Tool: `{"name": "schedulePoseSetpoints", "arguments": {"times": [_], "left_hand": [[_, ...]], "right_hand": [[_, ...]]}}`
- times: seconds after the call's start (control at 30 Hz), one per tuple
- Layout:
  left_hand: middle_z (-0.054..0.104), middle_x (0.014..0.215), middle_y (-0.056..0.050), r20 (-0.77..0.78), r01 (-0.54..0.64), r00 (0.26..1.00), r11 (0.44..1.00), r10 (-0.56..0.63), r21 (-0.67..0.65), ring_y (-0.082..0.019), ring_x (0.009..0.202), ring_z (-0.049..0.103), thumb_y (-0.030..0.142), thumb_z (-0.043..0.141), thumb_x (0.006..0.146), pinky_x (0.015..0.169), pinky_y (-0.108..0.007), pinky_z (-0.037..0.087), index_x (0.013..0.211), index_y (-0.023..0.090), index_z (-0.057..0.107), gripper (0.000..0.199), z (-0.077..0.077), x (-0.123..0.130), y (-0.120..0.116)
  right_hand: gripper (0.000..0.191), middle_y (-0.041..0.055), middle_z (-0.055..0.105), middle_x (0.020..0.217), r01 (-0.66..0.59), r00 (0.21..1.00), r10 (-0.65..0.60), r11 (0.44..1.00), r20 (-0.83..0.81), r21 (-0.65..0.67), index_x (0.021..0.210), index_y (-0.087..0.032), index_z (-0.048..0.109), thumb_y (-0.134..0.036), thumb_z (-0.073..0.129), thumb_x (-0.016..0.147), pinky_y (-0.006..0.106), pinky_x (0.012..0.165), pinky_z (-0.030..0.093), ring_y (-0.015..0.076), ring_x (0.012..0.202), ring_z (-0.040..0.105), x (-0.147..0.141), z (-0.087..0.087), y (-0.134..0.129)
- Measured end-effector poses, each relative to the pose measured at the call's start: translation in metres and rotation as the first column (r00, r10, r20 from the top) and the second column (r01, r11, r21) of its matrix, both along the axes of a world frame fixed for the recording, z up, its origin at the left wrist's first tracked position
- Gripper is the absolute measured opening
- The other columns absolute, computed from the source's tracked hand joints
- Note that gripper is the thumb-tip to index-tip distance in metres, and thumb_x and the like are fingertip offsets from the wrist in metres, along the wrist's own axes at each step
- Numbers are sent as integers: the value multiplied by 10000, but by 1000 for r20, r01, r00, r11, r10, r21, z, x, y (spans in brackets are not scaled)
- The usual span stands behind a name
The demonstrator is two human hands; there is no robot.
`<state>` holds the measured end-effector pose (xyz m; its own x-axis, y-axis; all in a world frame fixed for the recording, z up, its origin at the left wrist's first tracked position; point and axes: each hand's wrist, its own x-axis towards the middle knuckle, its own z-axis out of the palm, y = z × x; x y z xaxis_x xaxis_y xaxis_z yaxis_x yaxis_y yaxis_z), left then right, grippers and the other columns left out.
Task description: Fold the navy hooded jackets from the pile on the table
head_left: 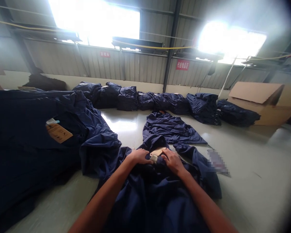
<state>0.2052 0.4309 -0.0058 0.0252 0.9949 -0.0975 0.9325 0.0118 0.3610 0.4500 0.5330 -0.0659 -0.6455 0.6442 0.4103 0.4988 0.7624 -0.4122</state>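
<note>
A dark navy jacket [147, 200] lies spread in front of me, its collar area under both hands. A tan paper tag [158, 151] and a small pale label [154, 158] show at the neck, between the hands. My left hand [140, 156] rests on the left side of the collar, fingers stretched out and lying on the cloth. On the other side, my right hand [174, 160] has its fingers spread, with the fingertips at the tag's edge and the thumb apart. Folds of cloth hide what is under the fingertips.
A large navy garment pile [34, 136] with a brown tag [59, 132] rises at left. Another navy garment [171, 127] lies flat beyond my hands. Several navy bundles [127, 98] line the wall. A cardboard box [264, 105] stands at right; a blurred flat packet [217, 161] lies nearer.
</note>
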Motion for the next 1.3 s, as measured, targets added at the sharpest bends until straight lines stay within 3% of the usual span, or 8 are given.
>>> {"name": "schedulePoseSetpoints", "arguments": {"times": [0.17,0.27,0.47,0.67,0.87,0.97,1.07,1.3], "left_hand": [[339,1731,-182,-212,-158,942,900,261,406,-421,1641,159,497,581,1034,1292,-718,39,1593,196,480,643,-13,5,4],[478,1651,-154,-202,-146,925,791,323,594,-350,1592,329,396,472,1091,1324,-595,160,1512,203,558,471,-11,13,5],[799,1160,-116,-141,-127,976,961,165,248,-326,1101,747,502,530,1057,992,-441,545,1277,243,711,386,-2,11,4],[548,1608,-149,-142,-52,988,993,67,109,-389,1484,515,690,616,963,1220,-533,388,1582,259,515,761,-24,-6,4],[523,1616,-168,-201,36,978,916,50,400,-364,1550,410,607,606,1016,1307,-663,148,1561,221,481,680,-58,-9,-3],[624,1455,-153,-216,103,976,848,13,520,-340,1418,535,552,689,985,1277,-608,291,1408,196,582,563,-60,-10,-14],[659,1354,-134,-206,139,978,821,-26,554,-329,1298,597,434,747,963,1142,-531,477,1330,209,618,450,-58,-10,-22],[690,1400,-62,-190,328,945,775,-267,541,-258,1344,603,160,645,995,1169,-460,468,1219,252,674,244,-54,-5,-23]], "right_hand": [[490,169,579,1546,150,967,-96,963,-236,222,1528,-178,549,-337,376,1097,537,1218,404,296,1478,494,6,1,8],[381,130,687,1386,23,977,35,963,-211,267,1362,-213,672,-305,417,1095,476,1169,457,271,1349,595,6,6,2],[281,64,770,992,25,987,-45,991,153,130,931,-213,746,-267,505,1064,349,947,533,227,965,716,-5,0,-8],[329,153,714,1372,211,956,-248,952,156,220,1270,-160,733,-171,514,1025,471,1210,387,312,1414,565,-5,-8,-4],[446,130,716,1320,7,1000,-9,983,9,185,1271,-183,730,-30,458,952,430,1176,449,268,1344,611,-2,-6,-5],[395,83,762,1148,-182,983,183,982,-8,53,1137,-213,757,-25,483,924,359,1004,553,222,1092,720,-5,-3,-9],[332,81,777,1178,-130,991,132,990,35,-55,1174,-226,749,-103,519,967,345,950,558,232,1063,745,-14,9,-10],[394,88,800,1170,-119,969,134,989,207,-84,1427,-273,641,-284,559,1042,345,912,546,265,1058,759,-40,28,-9]]}}
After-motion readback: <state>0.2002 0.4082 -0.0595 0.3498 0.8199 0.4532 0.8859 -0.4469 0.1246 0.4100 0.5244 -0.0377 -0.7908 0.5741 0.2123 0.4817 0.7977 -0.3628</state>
